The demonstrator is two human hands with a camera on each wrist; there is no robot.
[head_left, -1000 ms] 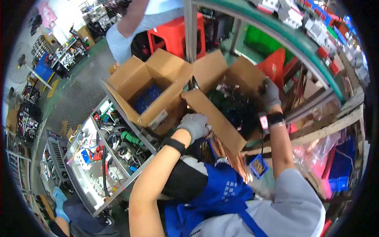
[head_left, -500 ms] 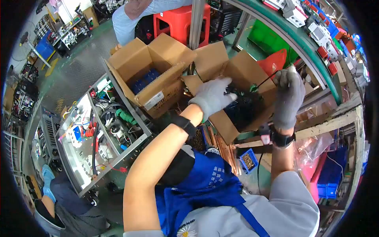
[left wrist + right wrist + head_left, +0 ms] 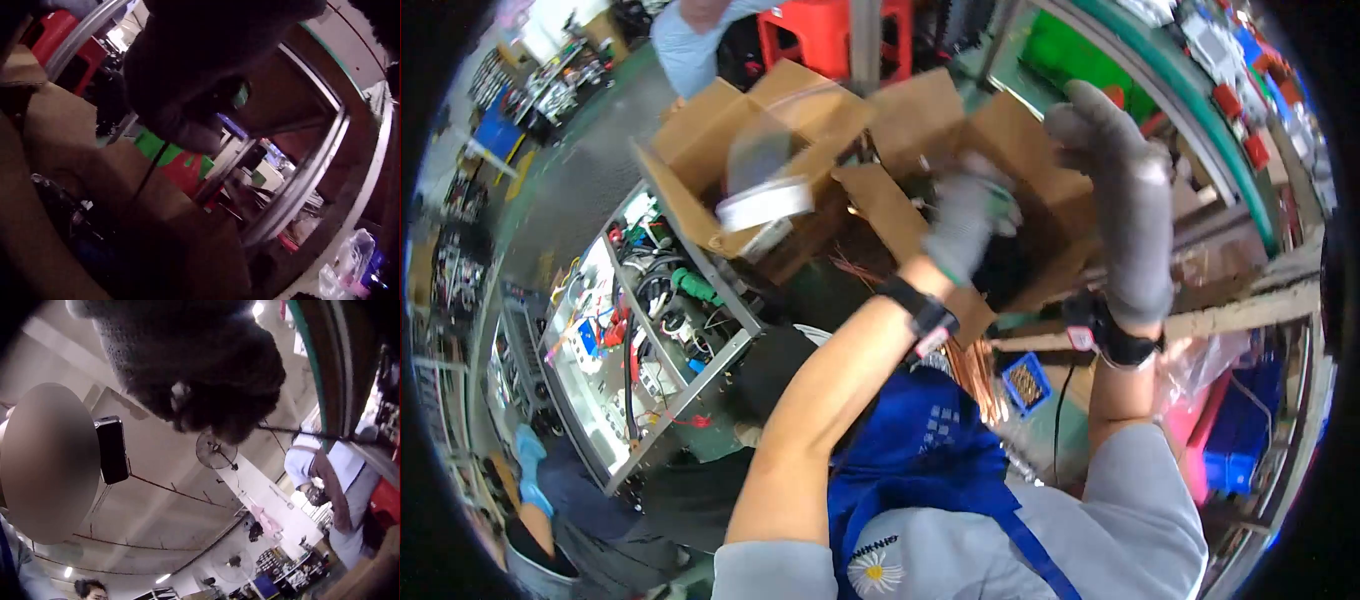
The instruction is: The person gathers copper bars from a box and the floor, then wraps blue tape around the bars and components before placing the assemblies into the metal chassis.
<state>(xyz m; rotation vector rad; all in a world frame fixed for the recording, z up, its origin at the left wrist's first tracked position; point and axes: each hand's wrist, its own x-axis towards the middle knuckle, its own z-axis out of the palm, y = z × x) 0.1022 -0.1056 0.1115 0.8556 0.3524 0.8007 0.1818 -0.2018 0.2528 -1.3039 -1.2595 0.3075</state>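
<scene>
The gloved left hand (image 3: 975, 220) is blurred over the right cardboard box (image 3: 890, 215). In the left wrist view its curled fingers (image 3: 194, 134) grip a green-ended piece (image 3: 240, 94), and a dark cable (image 3: 150, 172) hangs below them. Higher and to the right, the gloved right hand (image 3: 1115, 180) is raised beside the box. Its fingers are curled in the right wrist view, pinching a dark cable (image 3: 300, 432), with a small pale piece (image 3: 181, 394) showing between them. Dark tangled items lie inside the box.
Another cardboard box (image 3: 685, 150) stands to the left, a pale blurred patch over it. Below it is a metal cart (image 3: 690, 400) with cables and parts. A green-edged bench (image 3: 1180, 90) and metal frame run along the right. A small blue bin (image 3: 1027, 384) sits near the apron.
The left hand has lifted from the box opening and closed round the green-ended piece. The right hand has risen from inside the box with the dark cable. The head view has shifted.
</scene>
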